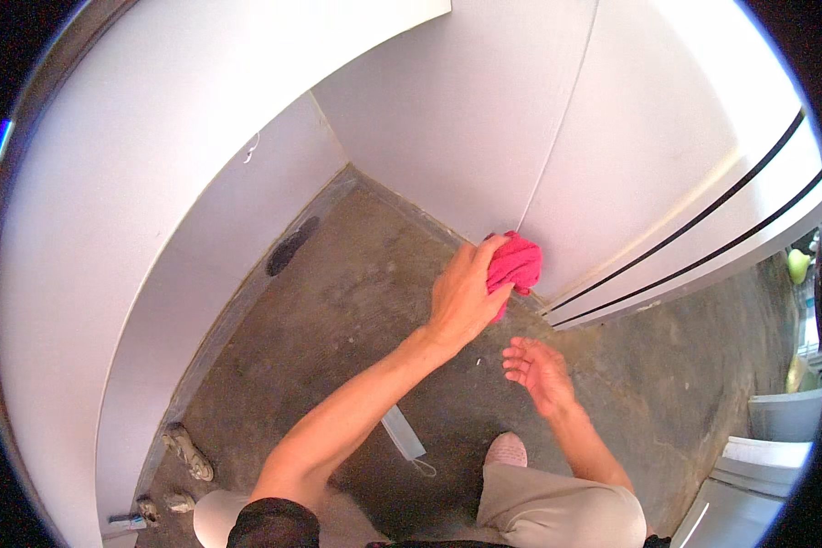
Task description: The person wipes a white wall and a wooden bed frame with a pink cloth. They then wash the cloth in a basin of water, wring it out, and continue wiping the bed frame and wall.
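My left hand (466, 288) is closed around a bunched pinkish-red cloth (517, 263). It presses the cloth to the foot of the white wall panel (484, 119), close to a thin vertical seam. Lower and to the right, my right hand (541, 374) hangs in the air over the floor. Its fingers are loosely curved and apart, and nothing is in them.
Grey concrete floor (338, 274) meets white panels, with a dark patch (292, 247) along the left one. A white strip with a loop (402, 434) lies near my pink shoe (506, 449). Worn shoes (188, 452) stand lower left; two black stripes (703, 215) edge the right panel.
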A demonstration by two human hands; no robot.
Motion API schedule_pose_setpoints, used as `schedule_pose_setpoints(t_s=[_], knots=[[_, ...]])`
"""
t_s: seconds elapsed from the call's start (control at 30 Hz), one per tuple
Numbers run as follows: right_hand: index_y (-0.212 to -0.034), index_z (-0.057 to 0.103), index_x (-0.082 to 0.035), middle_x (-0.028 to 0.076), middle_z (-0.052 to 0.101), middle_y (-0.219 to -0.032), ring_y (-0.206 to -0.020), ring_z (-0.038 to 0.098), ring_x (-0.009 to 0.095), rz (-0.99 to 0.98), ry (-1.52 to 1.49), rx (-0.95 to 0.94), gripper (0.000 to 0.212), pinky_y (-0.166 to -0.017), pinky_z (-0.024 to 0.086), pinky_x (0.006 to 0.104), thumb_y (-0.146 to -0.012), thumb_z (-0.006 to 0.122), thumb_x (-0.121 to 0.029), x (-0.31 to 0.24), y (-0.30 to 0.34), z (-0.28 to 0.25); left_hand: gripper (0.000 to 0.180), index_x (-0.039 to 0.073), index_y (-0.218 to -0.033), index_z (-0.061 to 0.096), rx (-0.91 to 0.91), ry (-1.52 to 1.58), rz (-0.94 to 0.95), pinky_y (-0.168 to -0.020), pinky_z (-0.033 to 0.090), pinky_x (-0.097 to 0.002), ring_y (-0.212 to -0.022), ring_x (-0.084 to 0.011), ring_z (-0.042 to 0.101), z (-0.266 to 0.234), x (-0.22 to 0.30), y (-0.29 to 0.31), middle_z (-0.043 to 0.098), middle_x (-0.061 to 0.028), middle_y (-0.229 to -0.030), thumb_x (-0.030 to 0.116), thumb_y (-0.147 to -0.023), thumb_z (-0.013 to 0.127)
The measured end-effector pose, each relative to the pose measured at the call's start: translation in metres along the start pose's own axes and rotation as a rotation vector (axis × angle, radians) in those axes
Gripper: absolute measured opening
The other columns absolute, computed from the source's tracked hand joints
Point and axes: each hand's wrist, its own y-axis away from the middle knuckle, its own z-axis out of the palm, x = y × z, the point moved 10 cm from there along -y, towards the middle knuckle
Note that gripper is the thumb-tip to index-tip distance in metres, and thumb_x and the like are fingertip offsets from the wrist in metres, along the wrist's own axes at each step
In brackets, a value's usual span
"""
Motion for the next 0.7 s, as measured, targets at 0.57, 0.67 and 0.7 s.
schedule_pose_setpoints(t_s=[0.57,0.67,0.7], knots=[[-0.135,0.048,-0.005,0.005,0.058,-0.126,-0.113,0.055,0.017,-0.154,0.123,-0.245,0.054,-0.097,0.045,0.035,-0.091,0.069,-0.028,-0.023,0.026,0.111,0.073,0.0,-0.15,0.024,-0.174,0.444,-0.313,-0.112,0.031,-0.0348,-0.135,-0.0235,0.041,-0.041,-0.02,0.103,0.041,-0.0182,-0.146,0.03,-0.095,0.061],[-0.132,0.051,-0.005,0.004,0.059,-0.124,-0.111,0.055,0.015,-0.193,0.049,-0.309,0.05,-0.098,0.044,0.0334,-0.09,0.069,-0.024,-0.036,0.031,0.129,0.074,-0.002,-0.15,0.021,-0.185,0.428,-0.232,-0.114,0.028,-0.0349,-0.138,-0.0234,0.035,-0.066,0.002,0.103,0.034,-0.0184,-0.15,0.027,-0.095,0.062],[-0.132,0.052,-0.005,0.004,0.06,-0.123,-0.111,0.055,0.014,-0.212,0.044,-0.332,0.049,-0.099,0.044,0.033,-0.09,0.07,-0.023,-0.041,0.033,0.137,0.074,-0.003,-0.15,0.021,-0.173,0.406,-0.207,-0.114,0.028,-0.0352,-0.138,-0.0236,0.034,-0.076,0.01,0.104,0.032,-0.0186,-0.151,0.026,-0.095,0.061]])
